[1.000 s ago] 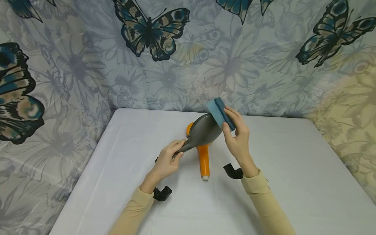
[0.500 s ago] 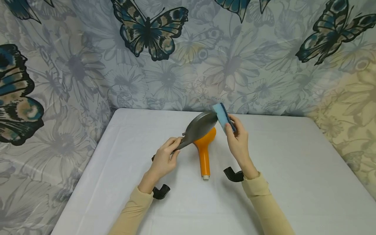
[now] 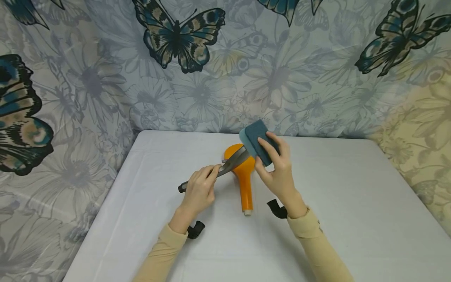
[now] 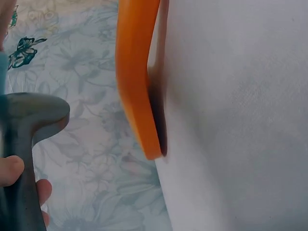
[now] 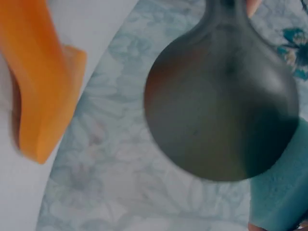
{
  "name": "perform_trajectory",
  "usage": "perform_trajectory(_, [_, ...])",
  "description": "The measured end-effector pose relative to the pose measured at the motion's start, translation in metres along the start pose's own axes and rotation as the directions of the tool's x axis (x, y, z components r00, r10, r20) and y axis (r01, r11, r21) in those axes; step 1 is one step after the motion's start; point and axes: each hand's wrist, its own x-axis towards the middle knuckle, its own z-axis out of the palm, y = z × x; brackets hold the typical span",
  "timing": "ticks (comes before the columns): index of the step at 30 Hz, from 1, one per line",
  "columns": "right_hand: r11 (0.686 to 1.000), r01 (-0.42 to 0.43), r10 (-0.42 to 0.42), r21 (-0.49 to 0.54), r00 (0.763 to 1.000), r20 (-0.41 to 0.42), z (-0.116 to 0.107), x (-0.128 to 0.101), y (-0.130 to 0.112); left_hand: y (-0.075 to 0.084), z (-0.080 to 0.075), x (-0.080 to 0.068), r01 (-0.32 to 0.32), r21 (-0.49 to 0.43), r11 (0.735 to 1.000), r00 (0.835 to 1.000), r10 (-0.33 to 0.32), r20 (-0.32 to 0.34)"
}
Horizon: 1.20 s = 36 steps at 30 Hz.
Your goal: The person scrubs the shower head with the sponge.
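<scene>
Head view: the left hand (image 3: pixel 199 190) pinches the grey spoon's (image 3: pixel 230 163) handle; its long axis runs up and right from that grip to the sponge (image 3: pixel 256 143), clasped by the right hand (image 3: pixel 276 172), above an orange spoon (image 3: pixel 244 172) on the desk (image 3: pixel 352 203).

Left wrist view: fingertips (image 4: pixel 12 171) curl on the grey handle (image 4: pixel 21 144).

Right wrist view: the sponge (image 5: pixel 279 192) touches the bowl's (image 5: pixel 221 106) far edge.

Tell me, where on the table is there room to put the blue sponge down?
The table is bare right of the right hand, out to its right edge. It is bare too left of the left hand. The middle is crowded: the orange spoon lies there under the grey spoon and sponge.
</scene>
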Motion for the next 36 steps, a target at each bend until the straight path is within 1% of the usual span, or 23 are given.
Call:
perform_trajectory(3, [0.994, -0.109, 0.108, -0.022, 0.994, -0.031, -0.003, -0.002, 0.012, 0.001, 0.001, -0.001, -0.002, 0.019, 1.000, 1.000, 0.002, -0.011])
perform_trajectory(5, [0.986, -0.162, 0.160, -0.035, 0.986, -0.037, -0.004, -0.005, 0.018, 0.000, 0.002, -0.002, 0.008, 0.018, 1.000, 1.000, -0.007, -0.011])
perform_trajectory(7, [0.982, -0.184, 0.182, -0.036, 0.982, -0.049, -0.004, -0.007, 0.021, 0.001, 0.002, -0.003, 0.018, 0.010, 1.000, 1.000, -0.018, -0.002])
perform_trajectory(9, [0.984, -0.179, 0.177, -0.020, 0.982, -0.061, -0.004, -0.009, 0.020, 0.001, 0.002, -0.003, 0.031, -0.004, 1.000, 1.000, -0.031, 0.005])
perform_trajectory(12, [0.992, -0.125, 0.124, -0.003, 0.990, -0.062, -0.001, -0.010, 0.013, 0.002, 0.001, -0.003, 0.043, -0.014, 0.999, 0.999, -0.043, 0.007])
perform_trajectory(14, [0.997, -0.072, 0.071, -0.016, 0.996, -0.050, 0.003, -0.011, 0.007, 0.003, 0.001, -0.002, 0.050, -0.007, 0.999, 0.999, -0.050, 0.010])
perform_trajectory(17, [0.997, 0.018, -0.019, -0.076, 1.000, -0.015, 0.011, -0.015, -0.004, 0.002, 0.001, -0.002, 0.055, 0.020, 0.998, 0.998, -0.055, 0.013])
perform_trajectory(20, [0.979, 0.115, -0.114, -0.170, 0.993, 0.016, 0.019, -0.021, -0.012, 0.002, 0.002, -0.002, 0.065, 0.048, 0.997, 0.998, -0.066, 0.016])
perform_trajectory(22, [0.955, 0.189, -0.183, -0.226, 0.982, 0.049, 0.024, -0.025, -0.016, 0.002, 0.002, -0.001, 0.067, 0.070, 0.995, 0.998, -0.068, 0.012])
perform_trajectory(23, [0.939, 0.230, -0.219, -0.257, 0.973, 0.072, 0.027, -0.028, -0.017, 0.001, 0.002, -0.001, 0.066, 0.079, 0.995, 0.998, -0.067, 0.013])
perform_trajectory(25, [0.893, 0.312, -0.286, -0.325, 0.950, 0.127, 0.034, -0.035, -0.021, 0.001, 0.003, -0.001, 0.061, 0.097, 0.993, 0.998, -0.062, 0.013])
perform_trajectory(27, [0.835, 0.391, -0.342, -0.387, 0.920, 0.191, 0.040, -0.041, -0.024, 0.001, 0.004, -0.001, 0.055, 0.110, 0.992, 0.998, -0.057, 0.014])
perform_trajectory(29, [0.780, 0.450, -0.378, -0.435, 0.893, 0.245, 0.043, -0.046, -0.026, 0.002, 0.006, -0.002, 0.055, 0.117, 0.992, 0.998, -0.058, 0.018])
perform_trajectory(30, [0.761, 0.468, -0.388, -0.450, 0.883, 0.263, 0.044, -0.047, -0.026, 0.002, 0.006, -0.002, 0.059, 0.120, 0.991, 0.998, -0.062, 0.018])
perform_trajectory(31, [0.753, 0.477, -0.391, -0.454, 0.878, 0.275, 0.044, -0.048, -0.025, 0.002, 0.007, -0.002, 0.063, 0.122, 0.991, 0.998, -0.066, 0.019])
perform_trajectory(32, [0.753, 0.478, -0.387, -0.452, 0.878, 0.282, 0.043, -0.047, -0.024, 0.002, 0.008, -0.003, 0.065, 0.124, 0.990, 0.998, -0.068, 0.019])
perform_trajectory(33, [0.765, 0.468, -0.379, -0.443, 0.882, 0.279, 0.042, -0.045, -0.023, 0.003, 0.008, -0.003, 0.066, 0.126, 0.990, 0.997, -0.069, 0.018])
perform_trajectory(36, [0.827, 0.396, -0.325, -0.399, 0.916, 0.235, 0.037, -0.037, -0.020, 0.005, 0.009, -0.002, 0.070, 0.125, 0.990, 0.997, -0.072, 0.011])
